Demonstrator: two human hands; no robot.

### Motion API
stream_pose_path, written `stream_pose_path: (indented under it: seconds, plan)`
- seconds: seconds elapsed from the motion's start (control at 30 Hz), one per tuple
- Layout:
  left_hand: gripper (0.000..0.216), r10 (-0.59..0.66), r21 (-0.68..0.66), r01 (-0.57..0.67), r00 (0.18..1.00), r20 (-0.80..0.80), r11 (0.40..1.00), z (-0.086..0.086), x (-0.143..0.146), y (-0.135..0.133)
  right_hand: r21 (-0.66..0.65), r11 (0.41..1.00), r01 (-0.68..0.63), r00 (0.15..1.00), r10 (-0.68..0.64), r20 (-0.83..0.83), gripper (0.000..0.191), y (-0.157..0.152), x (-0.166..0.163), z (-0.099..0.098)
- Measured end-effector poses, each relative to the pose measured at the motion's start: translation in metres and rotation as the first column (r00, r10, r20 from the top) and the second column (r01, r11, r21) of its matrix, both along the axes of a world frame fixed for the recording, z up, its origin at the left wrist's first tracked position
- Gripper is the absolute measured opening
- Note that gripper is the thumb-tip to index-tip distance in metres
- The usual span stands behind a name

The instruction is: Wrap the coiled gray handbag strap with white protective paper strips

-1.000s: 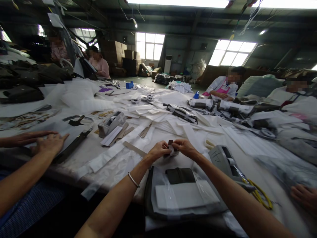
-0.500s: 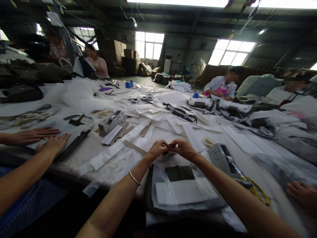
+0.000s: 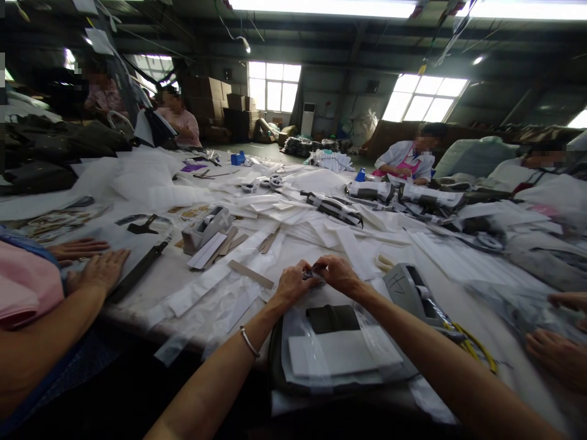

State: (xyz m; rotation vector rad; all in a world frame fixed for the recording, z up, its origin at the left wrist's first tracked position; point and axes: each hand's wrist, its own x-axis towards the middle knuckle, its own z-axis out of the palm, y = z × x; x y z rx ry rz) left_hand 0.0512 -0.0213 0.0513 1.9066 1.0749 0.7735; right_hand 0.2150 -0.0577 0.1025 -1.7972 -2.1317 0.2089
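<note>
Hands: left hand (image 3: pixel 293 285) & right hand (image 3: pixel 338 273) both pinch small dark piece (image 3: pixel 310 274), frame ctr.
Nearby: tape dispenser (image 3: pixel 415 291) just rt; wrapped bag (image 3: pixel 337 351) below.
Change: piece sits lower vs 1 s ago.

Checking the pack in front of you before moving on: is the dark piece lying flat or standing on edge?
Flat. The dark piece lies on the clear bag, beside the white sheet.

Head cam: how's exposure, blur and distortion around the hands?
Head view: skylights and windows blown out, foreground arms dim; left hand and right hand fairly sharp, small dark piece between them hard to resolve; table edges smeared; wide-angle bending at the borders.
</note>
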Motion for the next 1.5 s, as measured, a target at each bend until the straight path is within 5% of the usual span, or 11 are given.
stream_pose_path:
  seconds: [0.3,0.57,1.07,1.5]
  plan:
    - [0.023,-0.018,-0.045,0.017,1.0,-0.006,0.999,0.0,0.001,0.005,-0.165,0.986,-0.021,0.989,0.045,0.138,0.014,0.008,-0.008,0.025]
    - [0.023,-0.032,-0.066,0.032,0.999,-0.002,0.997,-0.002,0.005,0.006,-0.213,0.976,0.039,0.988,-0.006,0.152,0.009,0.015,-0.01,0.026]
    - [0.032,-0.006,-0.113,0.003,1.0,-0.028,0.994,-0.01,0.008,0.018,-0.094,0.98,0.173,0.976,-0.158,0.153,0.021,0.004,-0.023,0.014]
    - [0.028,0.038,-0.086,-0.046,0.995,-0.087,0.995,0.001,0.011,0.009,-0.14,0.97,0.198,0.961,-0.164,0.221,0.025,0.001,-0.032,0.02]
